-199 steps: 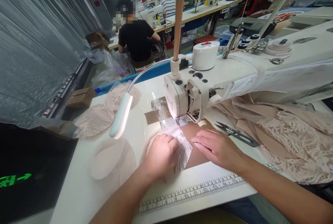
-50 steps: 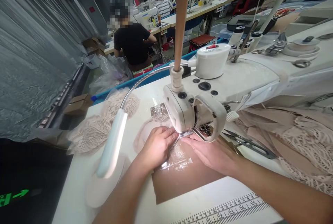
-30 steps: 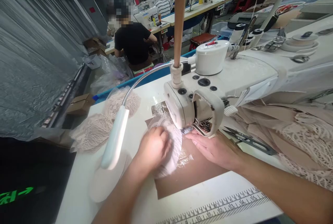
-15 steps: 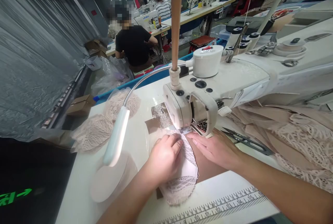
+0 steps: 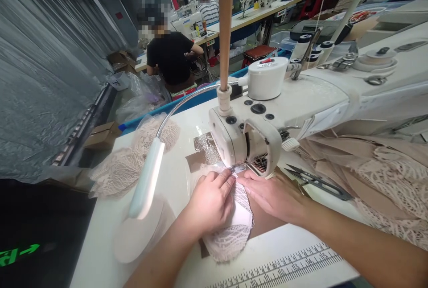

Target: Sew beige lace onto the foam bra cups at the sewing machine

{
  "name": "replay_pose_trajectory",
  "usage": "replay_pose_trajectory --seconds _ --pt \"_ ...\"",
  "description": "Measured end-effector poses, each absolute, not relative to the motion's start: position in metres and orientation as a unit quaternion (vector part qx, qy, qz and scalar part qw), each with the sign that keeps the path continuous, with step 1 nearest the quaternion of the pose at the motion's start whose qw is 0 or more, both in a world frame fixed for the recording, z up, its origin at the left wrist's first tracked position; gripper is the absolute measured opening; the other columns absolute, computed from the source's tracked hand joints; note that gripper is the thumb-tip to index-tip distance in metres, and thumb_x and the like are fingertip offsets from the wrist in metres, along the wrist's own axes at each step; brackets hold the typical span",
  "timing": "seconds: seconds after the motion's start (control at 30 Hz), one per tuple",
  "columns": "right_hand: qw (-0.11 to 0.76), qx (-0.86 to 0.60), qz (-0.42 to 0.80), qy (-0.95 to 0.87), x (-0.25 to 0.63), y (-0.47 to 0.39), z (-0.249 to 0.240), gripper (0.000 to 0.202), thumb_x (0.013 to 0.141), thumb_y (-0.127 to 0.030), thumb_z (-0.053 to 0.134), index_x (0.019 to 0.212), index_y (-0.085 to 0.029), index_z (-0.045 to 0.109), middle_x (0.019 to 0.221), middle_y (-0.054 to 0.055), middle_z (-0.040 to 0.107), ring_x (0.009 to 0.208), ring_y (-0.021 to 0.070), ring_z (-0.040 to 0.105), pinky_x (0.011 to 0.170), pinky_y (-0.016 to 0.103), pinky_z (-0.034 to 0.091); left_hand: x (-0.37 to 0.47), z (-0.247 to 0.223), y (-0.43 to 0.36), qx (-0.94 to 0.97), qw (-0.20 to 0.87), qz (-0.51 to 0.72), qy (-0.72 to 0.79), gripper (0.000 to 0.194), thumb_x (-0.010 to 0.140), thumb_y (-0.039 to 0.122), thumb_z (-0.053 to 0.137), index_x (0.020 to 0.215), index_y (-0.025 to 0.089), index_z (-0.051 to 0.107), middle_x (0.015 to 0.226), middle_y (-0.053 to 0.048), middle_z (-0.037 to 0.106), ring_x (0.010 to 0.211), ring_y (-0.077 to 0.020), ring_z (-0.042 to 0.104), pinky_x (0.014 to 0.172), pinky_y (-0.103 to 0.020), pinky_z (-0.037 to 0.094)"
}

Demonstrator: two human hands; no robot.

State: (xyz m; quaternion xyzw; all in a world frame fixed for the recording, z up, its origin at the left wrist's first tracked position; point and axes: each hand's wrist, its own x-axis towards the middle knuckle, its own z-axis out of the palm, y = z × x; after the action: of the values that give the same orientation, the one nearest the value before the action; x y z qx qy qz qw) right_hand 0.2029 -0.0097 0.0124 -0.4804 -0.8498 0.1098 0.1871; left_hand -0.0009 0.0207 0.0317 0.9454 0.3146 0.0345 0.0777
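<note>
A pale pink lace piece (image 5: 229,239) with a scalloped outline lies under the head of a white sewing machine (image 5: 230,138). My left hand (image 5: 212,196) is closed on its upper left part, fingertips close to the presser foot (image 5: 238,168). From the other side, my right hand (image 5: 270,194) has its fingers together, their tips at the lace edge just below the foot. A brown patch (image 5: 267,221) shows on the table beneath the lace and my right hand. My fingers cover the lace edge nearest the needle.
A lamp (image 5: 147,178) on a bendable neck hangs left of my hands. Thread snips (image 5: 319,183) lie to the right, beside piled beige lace fabric (image 5: 388,176). More lace pieces (image 5: 117,170) rest at the left. A ruler strip (image 5: 284,270) runs along the front edge. Ahead sits a co-worker (image 5: 172,56).
My right fingertips have shifted left onto the lace edge beside the foot. My left fingers have stretched a little toward the needle, and the lace has turned slightly.
</note>
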Motion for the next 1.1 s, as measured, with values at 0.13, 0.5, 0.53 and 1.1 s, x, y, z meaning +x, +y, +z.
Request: replay_pose_trajectory --seconds 0.13,0.5,0.53,1.1 --pt "0.188 -0.488 0.111 -0.845 0.202 -0.009 0.012 0.03 0.092 -0.015 0.035 0.101 -0.018 0.063 0.084 0.006 0.061 0.069 0.016 0.052 0.06 0.028 0.038 -0.002 0.029 0.026 0.945 0.068 0.041 0.317 0.046 0.089 0.024 0.043 0.131 0.008 0.05 0.135 -0.012 0.05 0.095 -0.0289 0.05 0.082 -0.046 0.05" --pt "0.197 -0.353 0.155 -0.901 0.204 -0.025 0.014 0.023 0.095 -0.024 0.04 0.084 -0.018 0.06 0.072 0.002 0.054 0.067 0.016 0.04 0.066 0.031 0.03 -0.019 0.074 0.037 0.85 -0.015 -0.092 0.518 0.026 0.094 0.021 0.035 0.089 0.012 0.059 0.081 -0.011 0.061 0.067 -0.023 0.059 0.058 -0.031 0.044" --pt "0.188 -0.352 0.159 -0.903 0.203 -0.026 0.015 0.022 0.095 -0.025 0.04 0.085 -0.018 0.059 0.073 0.001 0.055 0.067 0.016 0.039 0.066 0.031 0.03 -0.021 0.077 0.039 0.833 -0.023 -0.133 0.536 0.025 0.093 0.021 0.037 0.087 0.012 0.059 0.076 -0.01 0.06 0.063 -0.0231 0.059 0.055 -0.03 0.041" --pt "0.172 -0.344 0.175 -0.906 0.205 -0.03 0.013 0.017 0.092 -0.024 0.046 0.096 -0.02 0.062 0.079 0.002 0.06 0.073 0.0175 0.045 0.07 0.033 0.031 -0.039 0.034 0.004 0.395 0.725 0.294 0.481 0.055 0.07 0.036 0.079 0.115 0.011 0.06 0.107 -0.014 0.066 0.098 -0.0274 0.062 0.091 -0.037 0.047"
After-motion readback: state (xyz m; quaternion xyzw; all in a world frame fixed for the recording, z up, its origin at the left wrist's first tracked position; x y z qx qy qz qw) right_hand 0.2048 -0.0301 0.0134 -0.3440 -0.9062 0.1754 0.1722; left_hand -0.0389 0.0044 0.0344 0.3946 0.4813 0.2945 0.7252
